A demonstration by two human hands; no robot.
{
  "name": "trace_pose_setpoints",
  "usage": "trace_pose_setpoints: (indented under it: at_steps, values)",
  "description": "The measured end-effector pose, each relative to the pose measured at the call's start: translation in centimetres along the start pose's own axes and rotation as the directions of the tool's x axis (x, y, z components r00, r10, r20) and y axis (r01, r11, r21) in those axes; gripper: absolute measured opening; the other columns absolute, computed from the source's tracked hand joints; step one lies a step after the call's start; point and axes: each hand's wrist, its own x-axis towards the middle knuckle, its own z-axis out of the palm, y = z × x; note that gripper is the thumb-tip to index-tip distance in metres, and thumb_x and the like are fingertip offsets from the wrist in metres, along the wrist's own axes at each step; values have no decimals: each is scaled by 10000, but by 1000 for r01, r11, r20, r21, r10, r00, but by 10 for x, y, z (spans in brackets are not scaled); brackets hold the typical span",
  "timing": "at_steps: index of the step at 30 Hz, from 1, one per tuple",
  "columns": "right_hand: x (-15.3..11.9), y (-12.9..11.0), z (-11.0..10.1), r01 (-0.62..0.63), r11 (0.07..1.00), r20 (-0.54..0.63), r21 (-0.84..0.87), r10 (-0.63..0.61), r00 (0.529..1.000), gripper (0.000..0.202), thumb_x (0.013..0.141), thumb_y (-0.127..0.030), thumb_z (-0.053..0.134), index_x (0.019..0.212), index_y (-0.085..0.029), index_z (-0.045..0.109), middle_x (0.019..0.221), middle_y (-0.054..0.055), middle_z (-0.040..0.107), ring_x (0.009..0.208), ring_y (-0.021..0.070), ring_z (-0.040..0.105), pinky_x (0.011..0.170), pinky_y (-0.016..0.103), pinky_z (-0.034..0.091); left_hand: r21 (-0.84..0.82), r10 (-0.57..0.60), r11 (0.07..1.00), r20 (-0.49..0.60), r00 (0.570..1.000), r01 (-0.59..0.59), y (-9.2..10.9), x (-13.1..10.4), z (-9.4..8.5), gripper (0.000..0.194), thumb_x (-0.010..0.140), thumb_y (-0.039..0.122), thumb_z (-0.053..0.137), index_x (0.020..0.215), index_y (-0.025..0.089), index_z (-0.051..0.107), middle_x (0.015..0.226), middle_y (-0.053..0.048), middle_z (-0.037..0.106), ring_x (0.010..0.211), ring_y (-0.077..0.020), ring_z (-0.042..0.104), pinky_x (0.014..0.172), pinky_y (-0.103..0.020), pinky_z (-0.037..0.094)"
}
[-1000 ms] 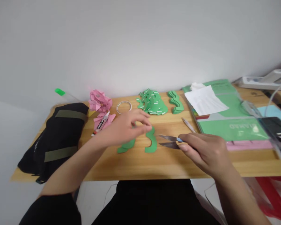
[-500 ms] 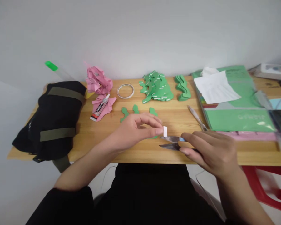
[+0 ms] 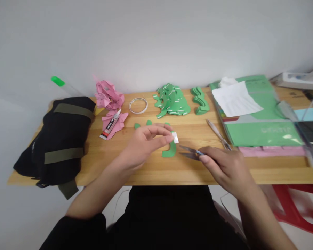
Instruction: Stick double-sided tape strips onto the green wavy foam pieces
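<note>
My left hand (image 3: pixel 143 144) pinches a small white strip of tape (image 3: pixel 175 138) between thumb and fingertips. Right below it a green paper cutout (image 3: pixel 169 151) lies on the table, partly covered by the hand. Tips of other green cutouts (image 3: pixel 149 122) show behind my left hand. My right hand (image 3: pixel 225 166) is closed on a pair of scissors (image 3: pixel 191 153), whose blades stand apart and point left, a short way from the tape. The scissors' handles are hidden in my fingers.
Along the back lie crumpled pink paper (image 3: pixel 109 94), a tape roll (image 3: pixel 138 112), piled green cutouts (image 3: pixel 173 100) and a stack (image 3: pixel 200 100). A glue tube (image 3: pixel 111 125) rests on pink paper. A black bag (image 3: pixel 65 139) stands left; a pen (image 3: pixel 218 134) and green folder (image 3: pixel 266 133) lie right.
My left hand has moved slightly left with the tape, which now tilts. The scissors have drawn away from it, blades still apart. More of the green cutout below shows.
</note>
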Motion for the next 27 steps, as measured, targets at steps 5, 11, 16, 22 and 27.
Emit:
trace_pose_setpoints:
  at_steps: [5, 11, 16, 22, 27]
  values:
    - [-3, -15, 40, -445, 608, 121, 657, 497, 859, 572, 956, -660, 333, 726, -189, 562, 500, -60, 312, 406, 90, 281, 380, 230, 207, -153, 44, 985, -202, 978, -76, -16, 4, 14, 71, 657, 246, 802, 677, 208, 745, 964, -29, 668, 1002, -175, 612, 861, -303, 497]
    - [7, -35, 52, -481, 348, 250, 805, 536, 806, 581, 838, -755, 477, 673, -199, 524, 472, -90, 239, 392, 64, 185, 362, 206, 134, -160, 111, 976, -207, 972, -146, -26, 7, 27, 75, 670, 261, 797, 685, 212, 742, 951, -27, 648, 925, -160, 605, 825, -309, 499]
    - [8, -32, 47, -450, 412, 193, 793, 529, 826, 560, 859, -708, 503, 667, -186, 561, 468, -78, 272, 411, 69, 208, 371, 211, 144, -66, 173, 980, -172, 970, -187, -23, 7, 25, 37, 679, 222, 774, 669, 209, 740, 926, -32, 641, 942, -165, 614, 871, -326, 493]
    - [6, -31, 48, -445, 420, 184, 791, 530, 828, 542, 875, -680, 511, 657, -185, 555, 477, -77, 266, 422, 67, 199, 379, 215, 139, -71, 179, 978, -172, 969, -194, -22, 8, 25, 43, 682, 180, 760, 669, 218, 748, 911, -24, 640, 924, -153, 616, 871, -315, 488]
    - [7, -32, 49, -447, 408, 184, 796, 540, 821, 532, 882, -660, 523, 645, -185, 547, 480, -74, 274, 429, 67, 204, 384, 217, 136, -74, 184, 977, -194, 964, -201, -25, 8, 27, 40, 699, 196, 755, 672, 213, 732, 915, -26, 645, 933, -160, 609, 882, -328, 487]
